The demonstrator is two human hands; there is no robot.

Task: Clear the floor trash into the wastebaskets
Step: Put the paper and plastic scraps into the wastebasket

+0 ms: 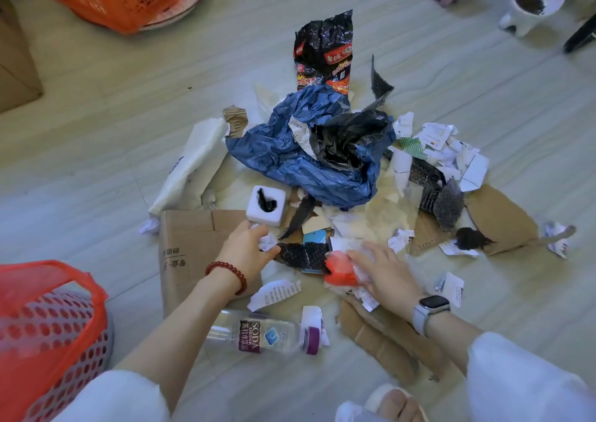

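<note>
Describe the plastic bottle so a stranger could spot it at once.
Find the trash pile mid-floor, then its near edge between the two forearms. The bottle lies there on its side: clear, with a dark "SODA" label and a purple cap, the only bottle among paper and cardboard.

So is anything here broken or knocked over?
Yes. The soda bottle lies on its side near the left hand. The cardboard on the right is torn into ragged pieces, and crumpled paper is scattered around the blue bag.

Two bare forearms, white sleeves [529,379] pushed up near the elbows. Left wrist: dark red beaded bracelet [229,276]. Right wrist: smartwatch [430,308], rounded-square dark face, pale grey band. White slipper [392,402] with an open toe at the bottom edge
</note>
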